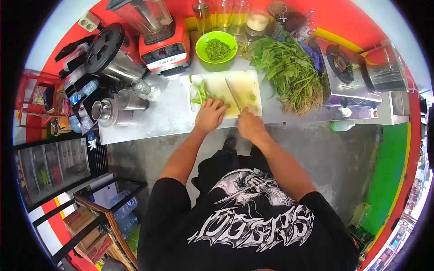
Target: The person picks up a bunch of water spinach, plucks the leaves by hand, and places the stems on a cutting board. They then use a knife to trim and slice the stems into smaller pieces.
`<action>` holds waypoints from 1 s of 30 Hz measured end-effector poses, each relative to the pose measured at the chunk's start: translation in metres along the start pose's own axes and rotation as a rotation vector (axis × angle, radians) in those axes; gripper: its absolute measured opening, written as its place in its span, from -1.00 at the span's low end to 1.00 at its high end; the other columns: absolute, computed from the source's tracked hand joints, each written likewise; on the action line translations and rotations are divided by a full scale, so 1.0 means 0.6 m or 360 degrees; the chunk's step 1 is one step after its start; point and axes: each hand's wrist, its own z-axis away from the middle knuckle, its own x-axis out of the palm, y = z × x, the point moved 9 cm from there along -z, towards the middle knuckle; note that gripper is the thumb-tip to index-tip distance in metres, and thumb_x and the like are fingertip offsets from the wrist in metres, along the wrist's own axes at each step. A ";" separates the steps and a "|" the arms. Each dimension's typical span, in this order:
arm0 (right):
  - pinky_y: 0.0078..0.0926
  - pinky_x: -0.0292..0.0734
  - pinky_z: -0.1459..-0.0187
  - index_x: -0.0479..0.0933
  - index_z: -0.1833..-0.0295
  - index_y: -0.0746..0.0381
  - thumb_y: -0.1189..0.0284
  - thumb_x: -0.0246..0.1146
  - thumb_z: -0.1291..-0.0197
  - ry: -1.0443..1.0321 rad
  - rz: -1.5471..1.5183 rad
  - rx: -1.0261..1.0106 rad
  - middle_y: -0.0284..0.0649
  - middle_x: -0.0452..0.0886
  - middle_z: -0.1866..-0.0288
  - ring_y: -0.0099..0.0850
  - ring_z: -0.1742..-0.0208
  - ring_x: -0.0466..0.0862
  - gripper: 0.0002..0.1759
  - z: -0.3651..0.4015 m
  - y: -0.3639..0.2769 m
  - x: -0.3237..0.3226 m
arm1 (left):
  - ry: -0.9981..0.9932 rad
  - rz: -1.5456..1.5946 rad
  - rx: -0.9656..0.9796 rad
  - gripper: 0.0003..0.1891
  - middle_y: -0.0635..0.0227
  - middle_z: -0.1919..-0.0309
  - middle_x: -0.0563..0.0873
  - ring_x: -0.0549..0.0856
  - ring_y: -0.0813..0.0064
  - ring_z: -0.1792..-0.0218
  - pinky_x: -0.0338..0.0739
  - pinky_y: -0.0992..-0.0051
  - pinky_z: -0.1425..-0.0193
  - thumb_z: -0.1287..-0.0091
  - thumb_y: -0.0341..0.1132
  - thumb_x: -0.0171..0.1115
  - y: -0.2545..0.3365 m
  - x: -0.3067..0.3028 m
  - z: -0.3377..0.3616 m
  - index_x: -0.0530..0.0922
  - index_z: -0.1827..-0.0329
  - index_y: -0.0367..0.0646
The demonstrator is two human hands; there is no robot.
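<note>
My right hand [251, 124] is closed around the handle of a kitchen knife [233, 92]. Its blade points away from me across a white cutting board [257, 83]. On the board's left half, my left hand [211, 115] presses its curled fingers on pale green vegetable stalks [200, 92], whose far ends stick out beyond it. A small heap of chopped greens [252, 97] lies to the right of the blade. Just behind the board stands a lime green bowl [203, 54] with finely chopped greens [218, 49] in it.
A big bunch of leafy greens with roots [289, 67] lies right of the board, beside a gas stove [339, 67]. A red blender [165, 52], metal cups [129, 100] and a lidded steel container [117, 63] stand at the left. Bottles [224, 13] line the wall.
</note>
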 end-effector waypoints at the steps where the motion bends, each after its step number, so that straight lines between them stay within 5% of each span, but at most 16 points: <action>1: 0.03 0.61 -0.16 0.43 -0.17 0.42 0.38 0.08 -0.42 0.0033 -0.0023 0.0021 0.23 0.70 -0.08 0.13 -0.15 0.72 -0.63 0.001 0.005 0.006 | 0.0003 0.0002 -0.0004 -0.69 0.41 0.04 0.58 0.53 0.23 -0.03 0.41 0.21 -0.09 -0.29 -0.32 0.31 0.001 0.001 -0.001 0.67 -0.11 0.06; 18: -0.02 0.66 -0.11 0.42 -0.12 0.45 0.46 0.14 -0.35 0.0072 0.0047 -0.0086 0.26 0.71 -0.01 0.14 -0.05 0.75 -0.67 -0.014 -0.009 0.008 | -0.0100 0.0068 0.0027 -0.49 0.35 0.02 0.56 0.51 0.19 -0.03 0.38 0.21 -0.09 -0.13 -0.47 0.30 0.002 0.005 0.001 0.67 -0.20 0.08; 30: 0.05 0.65 -0.04 0.43 -0.15 0.41 0.41 0.10 -0.39 0.0080 -0.0043 -0.0107 0.28 0.70 -0.01 0.20 -0.04 0.73 -0.66 -0.019 0.011 0.034 | -0.0133 0.0083 -0.0026 -0.58 0.37 0.14 0.52 0.50 0.26 0.00 0.40 0.25 -0.12 -0.24 -0.42 0.25 -0.002 0.005 0.000 0.72 -0.17 0.13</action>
